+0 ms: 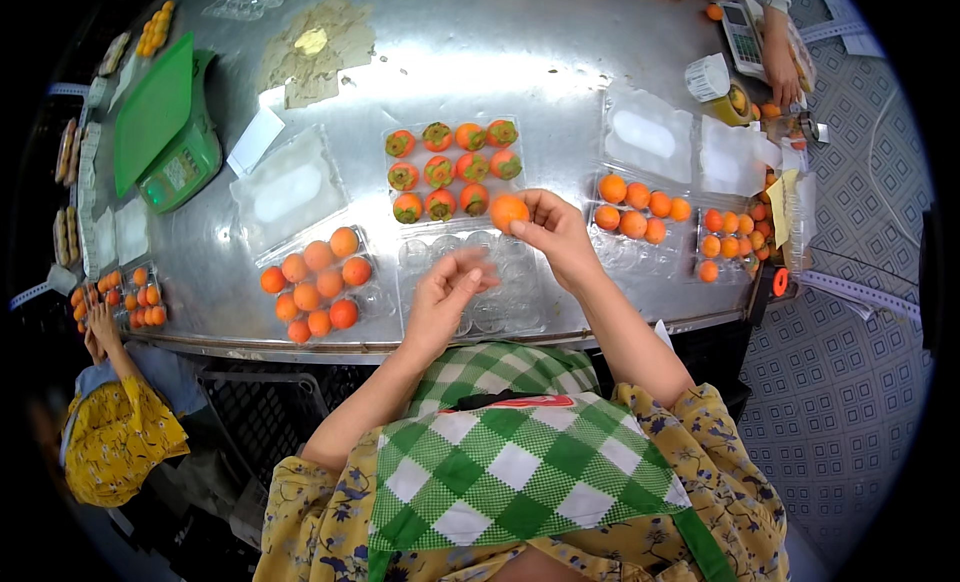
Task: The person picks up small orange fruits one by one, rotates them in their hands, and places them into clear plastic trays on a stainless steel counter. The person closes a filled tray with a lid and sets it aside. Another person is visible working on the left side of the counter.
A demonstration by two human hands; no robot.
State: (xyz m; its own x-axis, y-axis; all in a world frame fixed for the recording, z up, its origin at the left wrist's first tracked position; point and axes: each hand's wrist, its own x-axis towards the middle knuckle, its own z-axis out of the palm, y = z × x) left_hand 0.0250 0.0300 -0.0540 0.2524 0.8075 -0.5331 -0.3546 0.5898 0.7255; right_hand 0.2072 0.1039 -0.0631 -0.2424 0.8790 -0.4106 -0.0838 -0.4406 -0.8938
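Note:
Between the thumb and fingers of my right hand [553, 233] is an orange persimmon [509, 213], smooth side up. It is at the near right corner of a clear plastic clamshell [456, 148], whose other persimmons [439, 171] sit in rows with their green calyxes upward. My left hand [454, 291] is over the clamshell's near half [499, 300], which has moulded round hollows. Its fingers are blurred and apart, and nothing shows in them.
To the left, smooth-side-up persimmons [306, 295] fill another clamshell; more persimmons [634, 223] lie in one at right. A green scale [169, 124] stands at far left on the metal table [480, 49]. Other people's hands [781, 68] appear at both sides; a tape dispenser [780, 282] sits at right.

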